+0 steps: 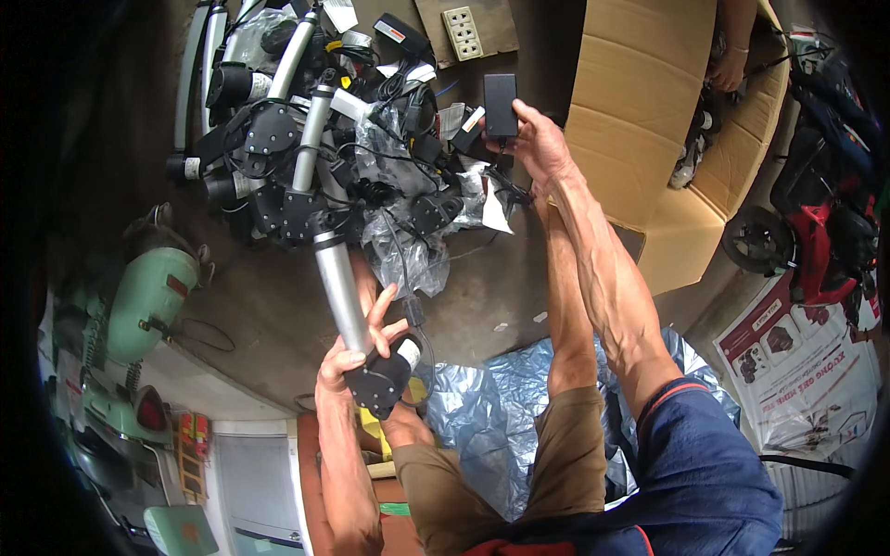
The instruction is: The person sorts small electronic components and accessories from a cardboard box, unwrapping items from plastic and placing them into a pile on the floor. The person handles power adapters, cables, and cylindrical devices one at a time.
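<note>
Over the floor, left hand (pixel 357 357) clenched round actuator (pixel 338 278), outstretched right hand (pixel 538 144) gripping black adapter (pixel 501 104).

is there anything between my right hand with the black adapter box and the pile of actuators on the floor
Nothing solid visible. The right hand holds the black adapter box right at the edge of the pile of actuators. Only loose black cables and crumpled plastic bags lie along that edge.
</note>
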